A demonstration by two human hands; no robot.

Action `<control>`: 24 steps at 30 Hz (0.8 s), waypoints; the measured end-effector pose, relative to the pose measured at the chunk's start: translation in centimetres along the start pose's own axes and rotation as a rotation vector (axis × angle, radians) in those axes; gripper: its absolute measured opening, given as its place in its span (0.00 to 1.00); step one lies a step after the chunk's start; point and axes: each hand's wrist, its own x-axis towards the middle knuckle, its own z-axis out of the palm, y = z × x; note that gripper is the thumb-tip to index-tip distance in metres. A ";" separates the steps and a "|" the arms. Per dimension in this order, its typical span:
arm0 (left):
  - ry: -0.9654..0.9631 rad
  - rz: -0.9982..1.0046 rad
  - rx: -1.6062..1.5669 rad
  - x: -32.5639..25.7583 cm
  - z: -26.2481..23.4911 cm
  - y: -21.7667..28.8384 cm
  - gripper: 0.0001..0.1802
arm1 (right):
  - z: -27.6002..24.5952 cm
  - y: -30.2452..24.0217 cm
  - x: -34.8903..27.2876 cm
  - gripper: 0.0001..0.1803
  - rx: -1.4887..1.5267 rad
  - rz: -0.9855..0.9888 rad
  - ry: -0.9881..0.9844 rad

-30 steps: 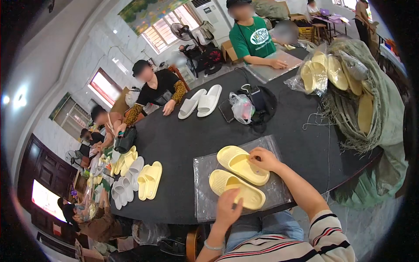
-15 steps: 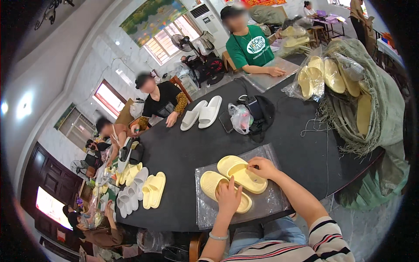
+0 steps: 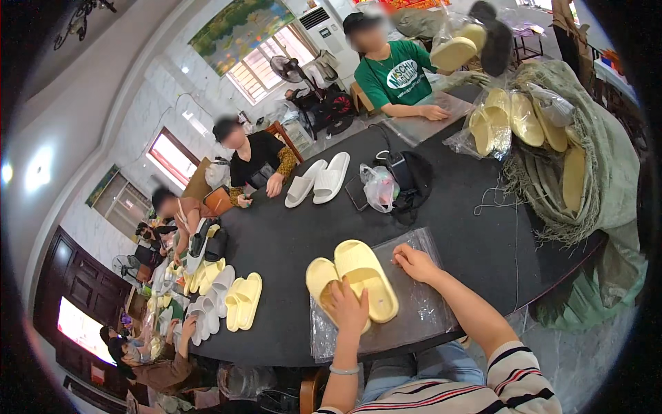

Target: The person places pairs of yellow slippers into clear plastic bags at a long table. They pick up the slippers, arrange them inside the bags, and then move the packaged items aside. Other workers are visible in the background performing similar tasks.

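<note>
A pair of yellow slide slippers (image 3: 367, 272) lies side by side, toes pointing away from me, partly over a stack of clear plastic bags (image 3: 422, 310). My left hand (image 3: 348, 309) grips the pair where the two slippers meet, its fingers over the left one and the thumb against the right one. To their right, my right hand (image 3: 415, 264) has its fingers drawn together at the upper part of the bags, seemingly pinching the top one; the fingertips are small here.
More yellow slippers (image 3: 243, 301) and grey slippers (image 3: 200, 319) stand at left, white slippers (image 3: 331, 178) farther off. A black bag (image 3: 412, 181) and a small plastic bag (image 3: 379, 188) lie mid-table. A large green sack (image 3: 600, 165) holds bagged slippers at right. Co-workers sit around the table.
The yellow slippers have shifted left and come together under my left hand. My right hand has let go of the right slipper and rests on the bags. A co-worker across has lifted bagged slippers.
</note>
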 end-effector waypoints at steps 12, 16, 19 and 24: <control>0.342 -0.174 -0.562 -1.3 -6.0 -13.6 0.24 | -0.5 -1.8 -0.4 0.13 -0.187 -0.083 -0.038; 0.367 -0.288 -0.506 -3.5 -7.2 -16.2 0.21 | -0.4 -1.9 -0.5 0.13 -0.144 -0.090 -0.025; 0.395 -0.274 -0.343 -5.0 -6.6 -20.1 0.19 | -0.6 -2.2 -0.5 0.12 -0.172 -0.093 -0.032; 0.390 -0.351 -0.296 -3.6 -7.5 -24.3 0.21 | -0.6 -2.2 -0.6 0.11 -0.215 -0.109 -0.015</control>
